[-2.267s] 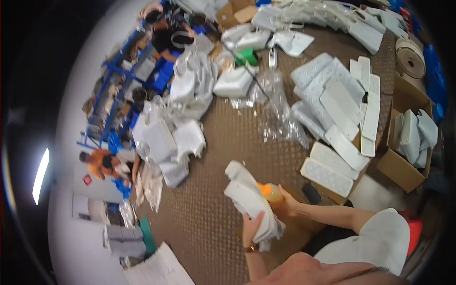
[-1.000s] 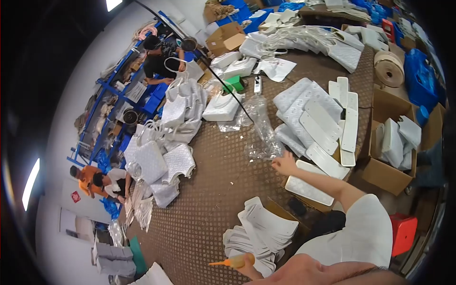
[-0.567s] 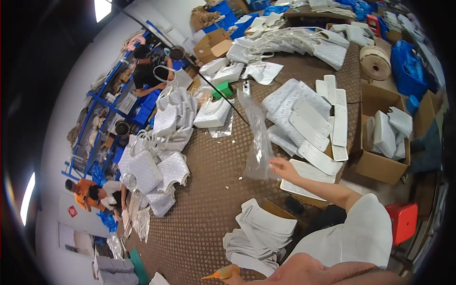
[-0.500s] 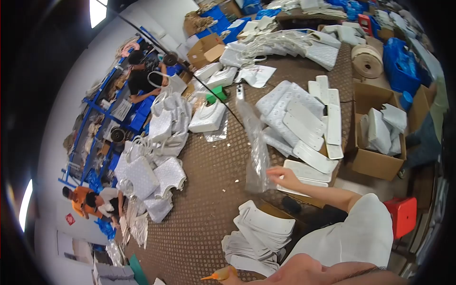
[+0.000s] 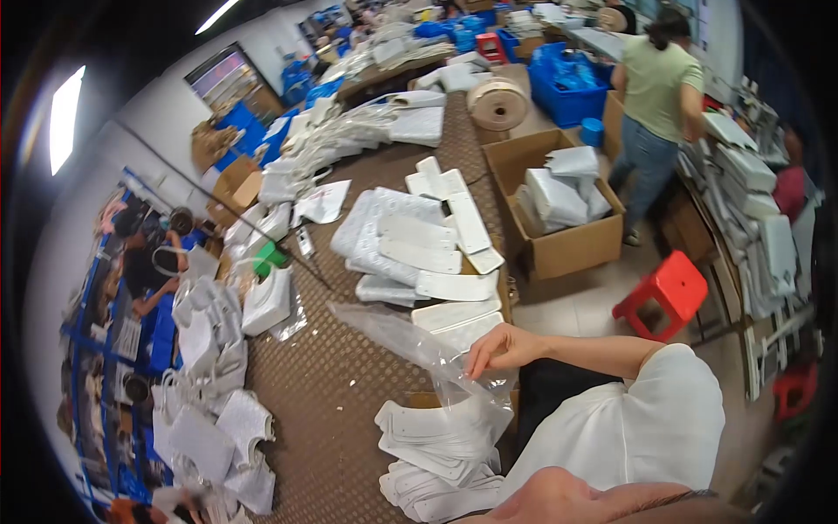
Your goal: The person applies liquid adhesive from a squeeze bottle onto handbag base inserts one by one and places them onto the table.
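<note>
My right hand (image 5: 502,349) is pinched on a clear plastic bag (image 5: 384,332), which stretches from the fingers toward the upper left over the brown patterned table (image 5: 319,397). The bag's near end hangs over a stack of thin white curved panels (image 5: 432,437) at the table's near edge. Just beyond the hand lie flat white panels (image 5: 463,323), with quilted white sheets (image 5: 388,227) behind them. My left hand is out of the frame.
White bags (image 5: 205,428) are piled at the left, near a person in black (image 5: 144,266). An open carton (image 5: 572,253) and a red stool (image 5: 663,297) stand right of the table. A person in a light green shirt (image 5: 655,96) is beyond them.
My view has swung to the right. My right hand has drawn the clear bag nearer, over the stacked panels. My left hand, with the orange-tipped bottle, has left the view.
</note>
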